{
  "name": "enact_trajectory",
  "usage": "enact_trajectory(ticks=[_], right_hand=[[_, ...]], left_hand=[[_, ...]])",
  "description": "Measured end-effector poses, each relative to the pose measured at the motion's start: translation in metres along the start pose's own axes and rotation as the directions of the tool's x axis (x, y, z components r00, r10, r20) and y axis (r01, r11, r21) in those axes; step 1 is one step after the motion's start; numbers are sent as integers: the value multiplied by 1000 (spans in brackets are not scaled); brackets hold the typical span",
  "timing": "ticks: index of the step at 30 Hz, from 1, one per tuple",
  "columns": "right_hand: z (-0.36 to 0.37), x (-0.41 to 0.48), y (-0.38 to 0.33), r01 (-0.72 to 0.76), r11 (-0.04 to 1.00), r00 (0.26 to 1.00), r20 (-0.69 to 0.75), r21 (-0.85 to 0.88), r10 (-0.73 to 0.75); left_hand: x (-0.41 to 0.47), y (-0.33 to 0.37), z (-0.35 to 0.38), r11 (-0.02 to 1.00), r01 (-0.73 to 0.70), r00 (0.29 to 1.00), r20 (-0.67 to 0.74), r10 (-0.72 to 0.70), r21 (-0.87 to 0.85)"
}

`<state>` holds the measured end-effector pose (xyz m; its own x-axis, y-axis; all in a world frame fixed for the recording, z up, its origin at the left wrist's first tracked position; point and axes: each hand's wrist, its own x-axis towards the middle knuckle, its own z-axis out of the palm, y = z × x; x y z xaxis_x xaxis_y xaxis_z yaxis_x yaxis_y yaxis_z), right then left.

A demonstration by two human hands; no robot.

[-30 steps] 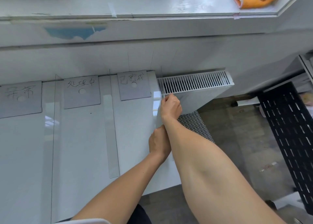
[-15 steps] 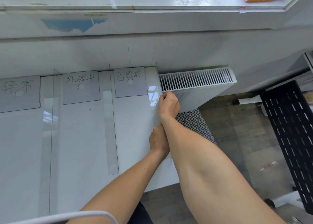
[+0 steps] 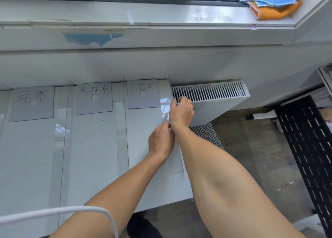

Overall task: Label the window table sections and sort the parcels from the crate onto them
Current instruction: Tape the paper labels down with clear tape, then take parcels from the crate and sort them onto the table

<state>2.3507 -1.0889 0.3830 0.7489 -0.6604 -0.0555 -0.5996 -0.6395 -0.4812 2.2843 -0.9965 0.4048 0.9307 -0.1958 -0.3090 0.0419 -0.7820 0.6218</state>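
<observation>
At the right edge of the shiny white window table [image 3: 93,157], both bare hands are busy with a clear plastic divider sheet [image 3: 177,166] that stands up along that edge. The right hand [image 3: 181,112] is curled and pinches the top of the clear sheet near the far corner, just beside the white slatted radiator [image 3: 208,93]. The left hand [image 3: 160,141] is curled too and grips the same sheet a little nearer, touching the right wrist. Three grey square cards with black writing and a round hole lie along the far side of the table: the left grey card [image 3: 32,103], the middle grey card [image 3: 93,98] and the right grey card [image 3: 142,93]. Thin clear dividers stand between them and split the table into sections. No parcels or crate can be seen. Up on the white window sill [image 3: 161,15] sits a pile of blue and orange cloths [image 3: 273,2]. A black metal rack with slots [image 3: 309,148] stands on the floor to the right. A white cable [image 3: 53,210] curves across the bottom left.
</observation>
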Motion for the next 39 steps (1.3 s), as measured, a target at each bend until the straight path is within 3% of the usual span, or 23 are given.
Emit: enact_trajectory(ticks=[6, 10, 13, 22, 33, 39], right_hand=[[-12, -2, -51, 222, 970, 974, 65, -99, -217], [-16, -19, -96, 452, 873, 888, 179, -181, -423], [-16, -39, -131, 557, 800, 826, 252, -223, -505], [-2, -119, -274, 750, 635, 655, 342, -185, -674], [-3, -273, -481, 903, 424, 427, 278, -73, -861], [-6, -350, -569, 929, 370, 363, 220, -12, -905]], left_hand=[[48, -28, -85, 938, -96, 973, -168, 159, 333], [60, -64, -159, 832, -57, 959, -203, 200, 553], [52, -96, -207, 783, 1, 965, -207, 163, 622], [-5, -187, -356, 793, 238, 916, -400, 9, 561], [-109, -289, -564, 734, 395, 794, -607, 31, 553], [-152, -336, -653, 754, 435, 724, -689, 32, 493]])
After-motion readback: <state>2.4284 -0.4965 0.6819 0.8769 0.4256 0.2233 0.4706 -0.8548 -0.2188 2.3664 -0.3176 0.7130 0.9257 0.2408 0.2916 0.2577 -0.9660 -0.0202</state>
